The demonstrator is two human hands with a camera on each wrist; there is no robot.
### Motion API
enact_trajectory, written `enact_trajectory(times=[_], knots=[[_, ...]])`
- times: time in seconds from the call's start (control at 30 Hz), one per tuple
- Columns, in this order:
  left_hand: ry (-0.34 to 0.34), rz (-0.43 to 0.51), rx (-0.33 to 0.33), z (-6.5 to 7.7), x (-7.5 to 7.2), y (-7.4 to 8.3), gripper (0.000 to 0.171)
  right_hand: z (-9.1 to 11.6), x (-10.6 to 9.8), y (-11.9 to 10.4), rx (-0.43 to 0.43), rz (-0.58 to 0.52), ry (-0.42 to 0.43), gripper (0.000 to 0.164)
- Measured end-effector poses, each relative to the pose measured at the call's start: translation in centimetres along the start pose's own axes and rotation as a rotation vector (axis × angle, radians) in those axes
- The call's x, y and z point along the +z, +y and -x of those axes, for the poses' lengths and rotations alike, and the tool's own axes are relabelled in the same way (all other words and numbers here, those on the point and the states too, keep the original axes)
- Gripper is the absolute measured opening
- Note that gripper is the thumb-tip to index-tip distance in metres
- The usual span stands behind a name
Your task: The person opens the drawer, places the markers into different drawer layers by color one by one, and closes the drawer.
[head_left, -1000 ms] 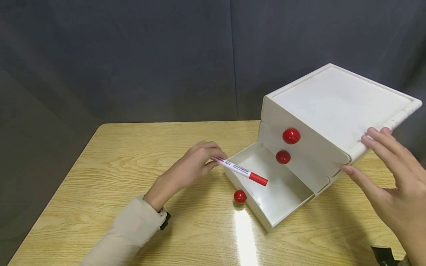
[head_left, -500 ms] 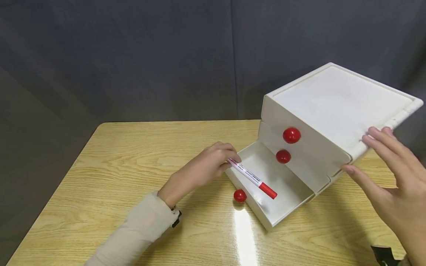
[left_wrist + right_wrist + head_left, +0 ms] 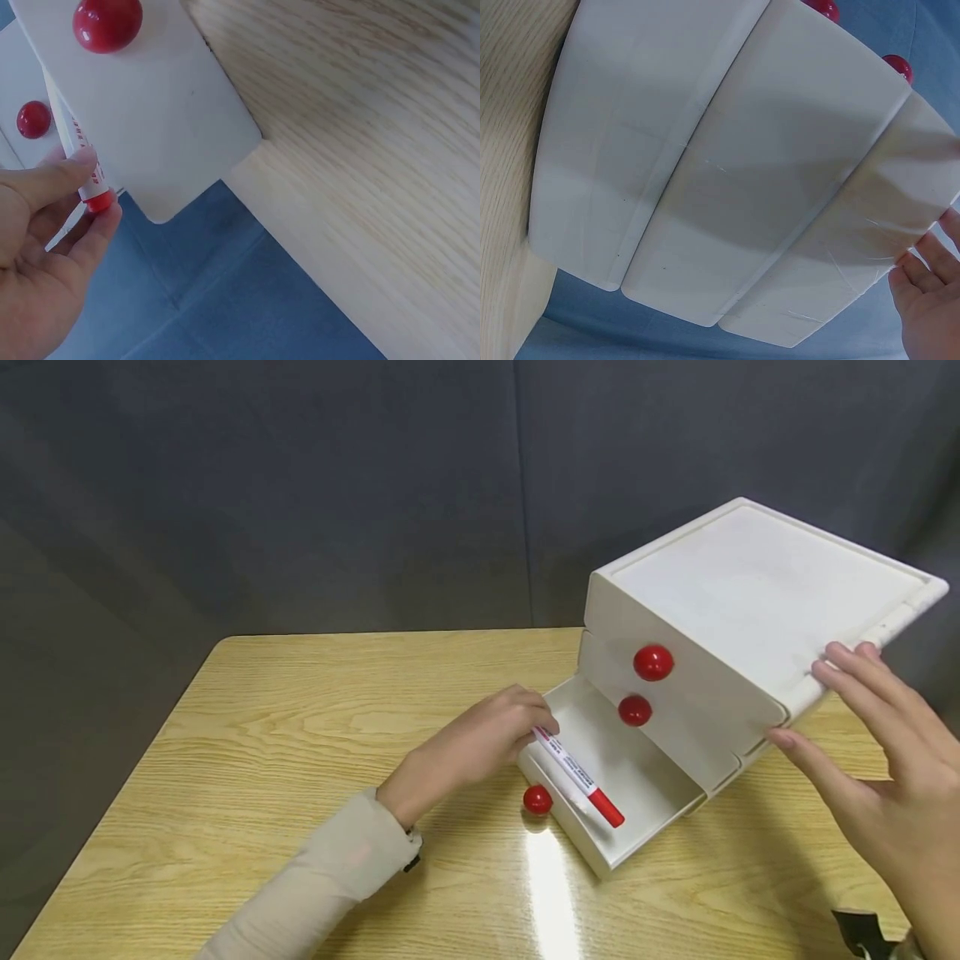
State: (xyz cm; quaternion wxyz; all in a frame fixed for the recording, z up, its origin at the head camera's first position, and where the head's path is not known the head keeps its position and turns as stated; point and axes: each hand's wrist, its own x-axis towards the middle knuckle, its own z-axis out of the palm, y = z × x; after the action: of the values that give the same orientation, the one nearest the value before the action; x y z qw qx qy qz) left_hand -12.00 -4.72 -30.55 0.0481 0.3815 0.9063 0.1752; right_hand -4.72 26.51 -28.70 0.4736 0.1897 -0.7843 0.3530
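My left hand point(image 3: 487, 735) pinches a whiteboard marker point(image 3: 573, 770) by its rear end. The marker has a white barrel and a red cap point(image 3: 606, 807), which slants down inside the pulled-out bottom drawer point(image 3: 663, 785) of a white drawer unit point(image 3: 765, 585). In the left wrist view, thumb and fingers hold the marker point(image 3: 91, 180) just behind the drawer front point(image 3: 161, 127). My right hand point(image 3: 892, 777) rests on the unit's near top edge, fingers fairly straight and thumb spread lower at the front corner. The right wrist view shows those fingertips at the unit's edge.
Red round knobs sit on the upper drawer point(image 3: 690, 652), the middle drawer point(image 3: 675, 718) and the bottom drawer's front, where the knob point(image 3: 537, 799) faces left. Both upper drawers are closed. The wooden table point(image 3: 300, 735) ends at a dark grey curtain point(image 3: 337, 493).
My left hand has moved right, bringing the marker from above the drawer's front wall down into the open drawer, now tilted more steeply. My right hand stays on the unit.
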Motion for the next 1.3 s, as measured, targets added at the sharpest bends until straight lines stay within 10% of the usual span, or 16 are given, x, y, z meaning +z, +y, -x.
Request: enact_trajectory(times=[0.93,1.3], knots=[[-0.145,-0.001,-0.094,-1.8,1.2,0.6,0.041,0.0,0.1,0.0,-0.001,0.008,-0.002,0.075],[-0.002,0.108,-0.078,-0.7,1.7,-0.3,0.032,0.1,0.0,0.3,-0.006,0.014,-0.013,0.074]])
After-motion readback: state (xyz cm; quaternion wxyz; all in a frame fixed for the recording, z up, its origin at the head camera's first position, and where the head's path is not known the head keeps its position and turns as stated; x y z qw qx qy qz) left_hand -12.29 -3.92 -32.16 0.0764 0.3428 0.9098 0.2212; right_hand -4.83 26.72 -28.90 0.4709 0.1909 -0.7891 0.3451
